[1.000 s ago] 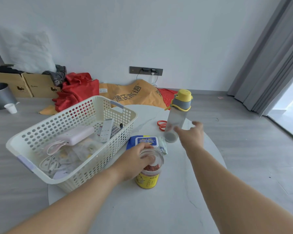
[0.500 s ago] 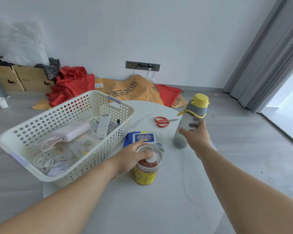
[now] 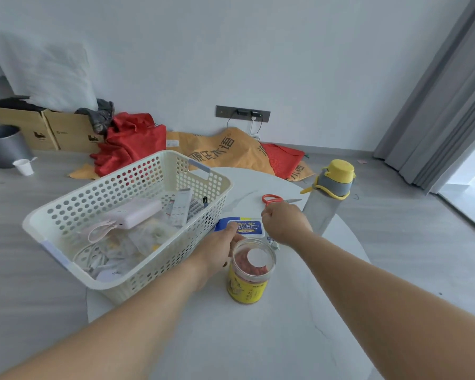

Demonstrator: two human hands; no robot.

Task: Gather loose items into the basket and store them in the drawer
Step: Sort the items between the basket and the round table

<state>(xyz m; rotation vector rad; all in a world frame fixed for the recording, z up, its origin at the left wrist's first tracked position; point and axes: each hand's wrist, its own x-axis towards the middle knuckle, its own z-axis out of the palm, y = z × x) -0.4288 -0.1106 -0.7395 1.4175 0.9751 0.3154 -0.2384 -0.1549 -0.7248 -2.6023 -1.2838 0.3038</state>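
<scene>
Your right hand [image 3: 284, 223] has let go of the water bottle [image 3: 327, 200] and now hovers curled, grip empty, over the wipes pack [image 3: 244, 227] beside the basket [image 3: 137, 272]. Your left hand [image 3: 220, 249] has slipped off the jar [image 3: 248, 272], fingers relaxed. Nothing new is in the basket.

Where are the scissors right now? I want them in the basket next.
In the head view, the scissors lie flat on the far side of the white table, just beyond the right hand, between the basket and the water bottle.
</scene>
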